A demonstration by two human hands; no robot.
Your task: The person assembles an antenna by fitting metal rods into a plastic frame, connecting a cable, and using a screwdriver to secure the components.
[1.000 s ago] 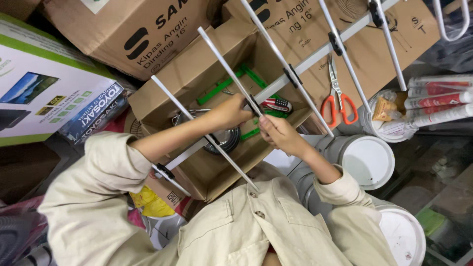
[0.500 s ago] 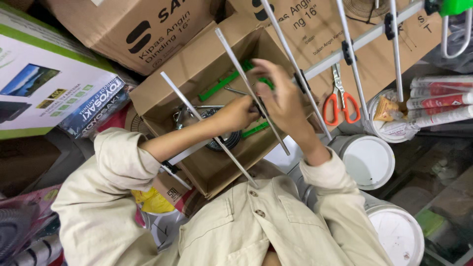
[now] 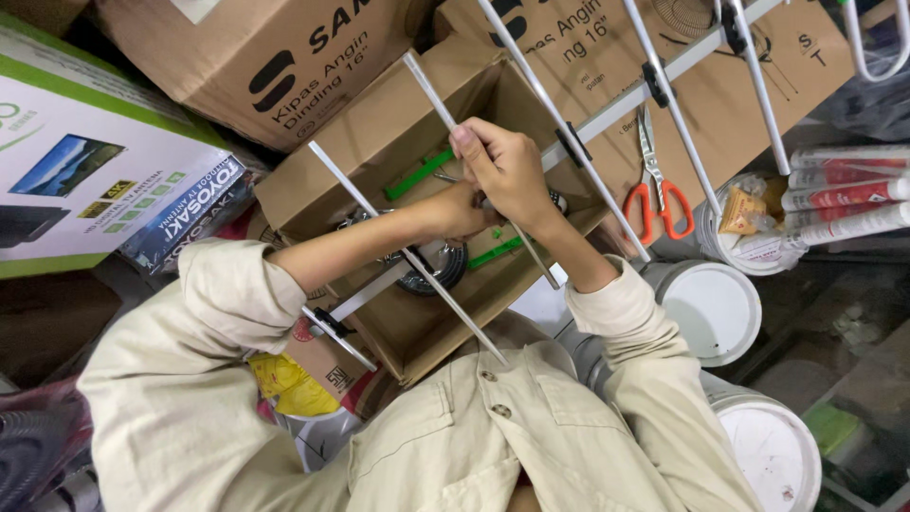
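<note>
An aluminium antenna with several thin cross rods lies over an open cardboard box point(image 3: 379, 142); its boom point(image 3: 616, 109) runs up to the right. My right hand point(image 3: 507, 171) is closed around one cross rod point(image 3: 431, 95) near where it meets the boom. My left hand point(image 3: 450, 216) sits just below it at the same joint, gripping the boom and partly hidden by the right hand. Inside the box lie green plastic pieces point(image 3: 417, 175) and a black cable coil point(image 3: 438, 273). Both arms wear beige sleeves.
Orange-handled scissors point(image 3: 654, 194) lie on a large cardboard carton at the right. Two white lidded buckets point(image 3: 713, 308) point(image 3: 770, 448) stand lower right, with sealant tubes point(image 3: 844, 194) above them. Another carton point(image 3: 284, 57) and a green-and-white box point(image 3: 85, 180) crowd the left.
My right hand has risen from the box's right edge and closed around a cross rod. The left hand stays at the boom joint. The view has shifted slightly.
</note>
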